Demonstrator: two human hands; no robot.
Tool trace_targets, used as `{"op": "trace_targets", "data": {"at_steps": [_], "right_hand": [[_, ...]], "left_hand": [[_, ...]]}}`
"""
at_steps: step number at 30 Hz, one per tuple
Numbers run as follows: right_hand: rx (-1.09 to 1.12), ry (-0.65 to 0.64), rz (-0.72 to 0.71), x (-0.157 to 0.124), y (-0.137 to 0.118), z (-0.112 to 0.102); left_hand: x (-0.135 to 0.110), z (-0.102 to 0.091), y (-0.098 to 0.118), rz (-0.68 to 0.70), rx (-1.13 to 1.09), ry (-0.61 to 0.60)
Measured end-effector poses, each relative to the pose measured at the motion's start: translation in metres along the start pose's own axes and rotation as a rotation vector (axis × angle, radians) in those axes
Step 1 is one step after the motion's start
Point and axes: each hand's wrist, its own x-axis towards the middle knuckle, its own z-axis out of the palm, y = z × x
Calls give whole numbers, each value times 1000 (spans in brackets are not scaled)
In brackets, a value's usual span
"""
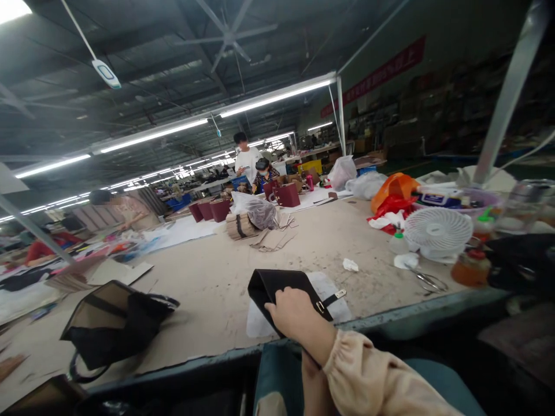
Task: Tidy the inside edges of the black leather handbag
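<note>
A black handbag [277, 280] with a flap and a gold-coloured clasp lies at the table's near edge, on a white sheet [258, 320]. My right hand [295, 312] is closed on the flap, thumb to the left and knuckles up. A short black strap [333, 297] with a metal end sticks out to the right of the clasp. Below the right wrist, part of my left hand or forearm [313, 384] shows under the bag's near side; its fingers are hidden. Another black bag [117, 323], open with a tan inside, stands to the left.
Brown card pieces [273, 238] and a plastic bag [255, 208] lie farther back. On the right are a white fan [437, 231], scissors [429, 282], an amber bottle [470, 268] and a crumpled tissue [350, 265]. Dark red bags [288, 195] stand near people [248, 162] at the back.
</note>
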Motion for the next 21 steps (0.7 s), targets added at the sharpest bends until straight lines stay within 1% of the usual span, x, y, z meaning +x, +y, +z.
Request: {"op": "trace_targets", "data": {"at_steps": [2, 3, 4, 6, 7, 8, 10, 11, 13, 15, 17, 19, 21], "right_hand": [[95, 21, -95, -10, 2, -3], [146, 34, -135, -16, 8, -6], [192, 50, -169, -23, 17, -9], [314, 93, -167, -35, 47, -11], [401, 121, -118, -41, 67, -9], [692, 150, 38, -45, 87, -4], [824, 189, 252, -52, 126, 13], [875, 179, 351, -54, 141, 24], [997, 100, 512, -57, 158, 48], [1143, -12, 592, -55, 156, 69], [1260, -70, 614, -50, 142, 80], [1337, -55, 603, -42, 125, 79], [1375, -22, 553, -38, 113, 67]], "left_hand": [[6, -13, 6, 56, -182, 119], [10, -21, 11, 50, -272, 157], [15, -31, 18, 32, -339, 183], [23, -52, 35, -89, -580, 209], [27, -62, 43, -128, -678, 225], [30, -71, 51, -166, -739, 229], [32, -82, 62, -219, -824, 230], [32, -84, 65, -236, -860, 215], [30, -83, 65, -262, -936, 162], [28, -78, 61, -287, -993, 83], [28, -74, 54, -300, -1026, 6], [29, -74, 46, -311, -1033, -54], [32, -79, 35, -353, -985, -84]]}}
